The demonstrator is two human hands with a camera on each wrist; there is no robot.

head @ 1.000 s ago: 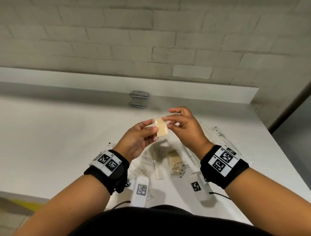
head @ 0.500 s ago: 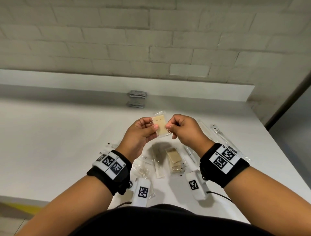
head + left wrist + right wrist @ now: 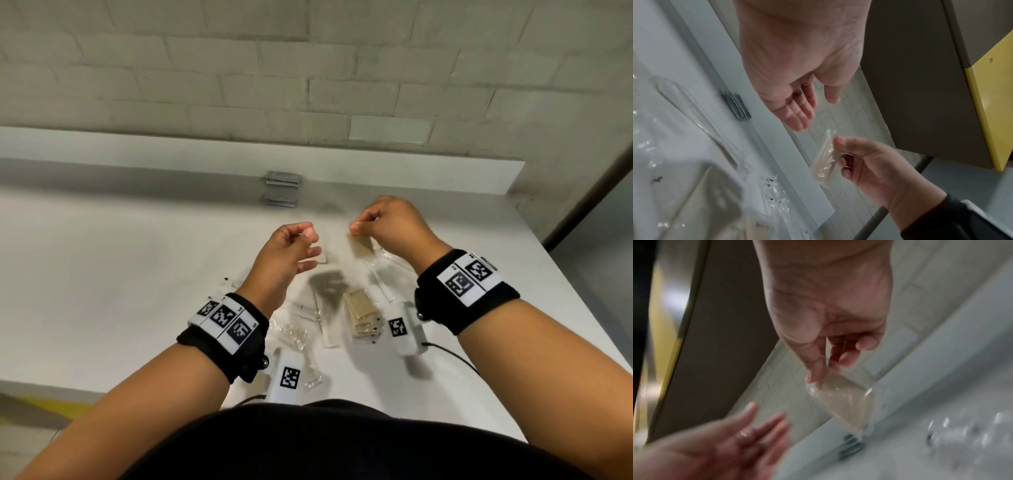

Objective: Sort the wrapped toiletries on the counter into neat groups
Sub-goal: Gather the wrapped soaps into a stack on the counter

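We see the small beige bar in its clear plastic wrapper [image 3: 360, 247] hanging above the white table [image 3: 120, 274], pinched by its top edge in our right hand [image 3: 390, 224]. Our left hand [image 3: 291, 251] hovers just beside it, grip loose, holding nothing. A stack of matching beige wrapped bars [image 3: 362, 313] lies below.

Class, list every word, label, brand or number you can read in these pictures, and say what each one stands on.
No readable text.
Wrist bands: black-and-white square code markers, no words.
White devices: same kind of marker, no words.
Tan wrapped packet pinched by the right hand: nothing legible.
Clear wrappers: tiny dark marks, too small.
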